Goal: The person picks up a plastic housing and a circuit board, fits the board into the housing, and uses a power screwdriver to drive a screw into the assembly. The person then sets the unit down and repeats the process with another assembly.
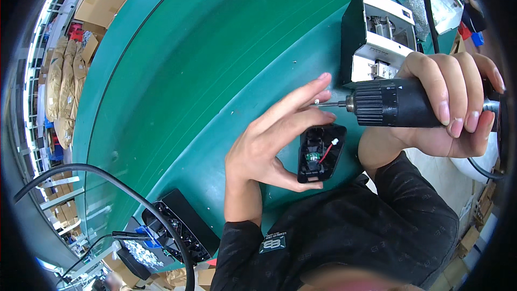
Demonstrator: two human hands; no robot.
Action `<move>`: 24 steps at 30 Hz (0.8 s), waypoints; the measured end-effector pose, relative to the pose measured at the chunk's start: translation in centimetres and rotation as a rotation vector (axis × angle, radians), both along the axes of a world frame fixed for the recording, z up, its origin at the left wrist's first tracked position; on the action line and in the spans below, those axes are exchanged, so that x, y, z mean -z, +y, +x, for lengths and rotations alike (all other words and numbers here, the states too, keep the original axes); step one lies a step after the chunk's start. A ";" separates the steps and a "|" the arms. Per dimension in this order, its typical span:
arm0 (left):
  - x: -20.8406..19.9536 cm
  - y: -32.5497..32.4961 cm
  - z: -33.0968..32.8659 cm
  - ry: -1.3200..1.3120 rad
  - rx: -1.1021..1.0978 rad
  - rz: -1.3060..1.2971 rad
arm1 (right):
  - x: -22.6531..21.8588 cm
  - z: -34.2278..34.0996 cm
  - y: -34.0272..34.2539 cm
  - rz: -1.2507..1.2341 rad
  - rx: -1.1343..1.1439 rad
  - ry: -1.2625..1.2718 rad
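My left hand point(258, 148) holds a small open black plastic housing point(305, 168) between thumb and fingers, its hollow side facing up. Inside it sit a little green circuit board point(313, 157) and a red wire point(326, 152) ending in a white plug point(335, 141). My right hand point(452, 91) is wrapped around a black electric screwdriver point(398, 102) held level. Its thin bit point(335, 104) points left, to the fingertips of my left hand. A tiny pale piece point(317, 101) shows at the bit's tip; whether it is a screw I cannot tell.
A screw feeder point(377, 43) in a black and white case stands beyond the screwdriver. At lower left lies a black tray of dark parts point(186, 226), crossed by a thick black cable point(124, 189). Green conveyor belt point(215, 43) runs along the far side; cardboard boxes point(103, 0) are stacked left.
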State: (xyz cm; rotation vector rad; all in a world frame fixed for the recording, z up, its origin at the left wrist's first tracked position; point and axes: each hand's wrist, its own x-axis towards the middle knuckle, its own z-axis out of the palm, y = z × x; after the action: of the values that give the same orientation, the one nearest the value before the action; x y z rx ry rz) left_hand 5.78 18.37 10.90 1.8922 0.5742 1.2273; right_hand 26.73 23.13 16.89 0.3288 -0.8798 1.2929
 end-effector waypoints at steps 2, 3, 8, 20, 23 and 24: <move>-0.3 -0.2 0.1 -0.012 -0.002 0.010 | 0.0 0.0 0.1 0.001 -0.047 -0.016; -0.4 -0.2 0.1 -0.002 -0.007 0.023 | 0.1 0.0 0.2 0.000 -0.050 -0.015; -1.1 -0.6 0.1 0.035 -0.044 0.058 | 0.1 -0.2 0.3 0.016 -0.077 -0.046; -0.9 -0.5 -0.3 0.177 -0.139 0.131 | 0.1 0.0 0.7 0.007 -0.114 -0.069; -0.5 -0.3 -0.1 0.192 -0.140 0.136 | 0.3 0.2 0.9 0.009 -0.106 -0.053; -0.6 -0.4 -0.1 0.191 -0.133 0.130 | 0.4 0.1 1.0 0.009 -0.109 -0.050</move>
State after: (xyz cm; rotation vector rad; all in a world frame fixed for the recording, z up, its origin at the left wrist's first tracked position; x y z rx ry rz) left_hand 5.68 17.99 11.51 2.1246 0.7479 1.2002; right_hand 26.82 24.08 16.51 0.3565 -0.9207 1.4030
